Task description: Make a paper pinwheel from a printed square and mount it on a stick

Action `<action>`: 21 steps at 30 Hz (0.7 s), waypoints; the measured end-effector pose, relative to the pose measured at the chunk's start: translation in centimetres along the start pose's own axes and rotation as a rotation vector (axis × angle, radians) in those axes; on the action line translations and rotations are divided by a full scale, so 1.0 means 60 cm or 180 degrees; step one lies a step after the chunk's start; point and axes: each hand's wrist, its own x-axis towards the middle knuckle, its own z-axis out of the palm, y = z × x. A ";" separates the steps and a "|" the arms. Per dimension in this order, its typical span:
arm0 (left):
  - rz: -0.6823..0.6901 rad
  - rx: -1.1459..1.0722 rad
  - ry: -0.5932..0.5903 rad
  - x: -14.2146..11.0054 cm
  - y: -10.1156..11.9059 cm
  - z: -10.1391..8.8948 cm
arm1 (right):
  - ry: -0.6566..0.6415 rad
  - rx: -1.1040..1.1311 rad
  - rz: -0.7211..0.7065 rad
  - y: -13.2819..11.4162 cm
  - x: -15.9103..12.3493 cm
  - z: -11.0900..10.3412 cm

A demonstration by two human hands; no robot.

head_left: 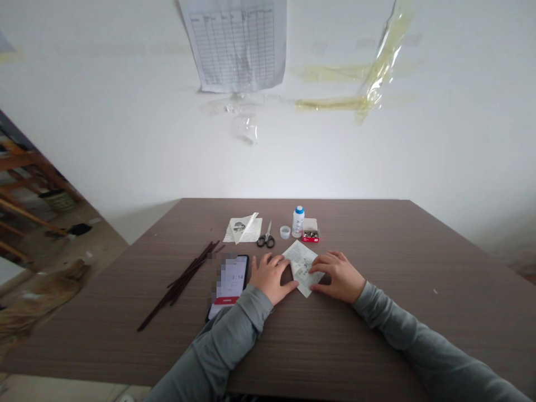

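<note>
A printed white paper sheet [302, 267], apparently folded, lies tilted like a diamond on the table between my hands. My left hand [270, 276] rests flat beside its left edge, with the thumb reaching toward the paper's lower corner. My right hand [339, 275] lies on the table with its fingertips pressing on the paper's right side. Neither hand appears to grip the sheet. Just left of my left hand lies a smartphone [230, 285], its lower part hidden by my left sleeve [234, 324].
Beyond the hands are black-handled scissors [266, 240], a white glue bottle [298, 221], a small cap [285, 232], a red box of metal pieces [310, 230], and another paper [243, 229]. Dark thin sticks [180, 285] lie left on the brown table [377, 262].
</note>
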 end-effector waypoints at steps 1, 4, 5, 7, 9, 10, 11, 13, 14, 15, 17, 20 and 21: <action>-0.0007 0.0007 -0.0014 0.000 0.001 0.000 | -0.0069 -0.0007 -0.0027 -0.003 0.000 -0.002; -0.0027 0.0034 -0.0061 0.000 0.004 -0.002 | -0.0202 -0.0004 -0.0090 -0.008 0.000 -0.006; -0.0032 0.0038 -0.0071 0.000 0.005 -0.002 | -0.0201 -0.0012 -0.0078 -0.010 0.000 -0.006; -0.0034 0.0035 -0.0080 0.000 0.006 -0.003 | -0.0133 -0.0034 -0.0025 -0.012 0.000 -0.004; -0.0040 0.0037 -0.0089 0.000 0.008 -0.003 | -0.0056 -0.0041 -0.0004 -0.013 -0.001 -0.002; -0.0046 0.0044 -0.0094 0.000 0.008 -0.004 | -0.0030 -0.0037 0.0000 -0.012 -0.001 -0.001; -0.0053 0.0054 -0.0098 0.000 0.009 -0.004 | -0.0025 -0.0027 0.0000 -0.012 -0.002 -0.002; -0.0068 0.0078 -0.0114 -0.001 0.010 -0.006 | -0.0115 0.0000 -0.0042 -0.009 -0.002 -0.005; -0.0070 0.0088 -0.0129 -0.001 0.010 -0.006 | -0.0152 0.0005 -0.0063 -0.008 -0.002 -0.006; -0.0069 0.0098 -0.0144 -0.002 0.011 -0.007 | -0.0179 0.0000 -0.0087 -0.006 -0.001 -0.008; -0.0075 0.0110 -0.0173 -0.002 0.012 -0.008 | -0.0173 -0.0030 -0.0120 -0.003 -0.001 -0.010; -0.0089 0.0093 -0.0165 -0.002 0.012 -0.007 | -0.0163 -0.0029 -0.0142 -0.001 0.001 -0.010; -0.0087 0.0082 -0.0149 -0.001 0.012 -0.007 | -0.0166 -0.0009 -0.0142 -0.001 0.002 -0.010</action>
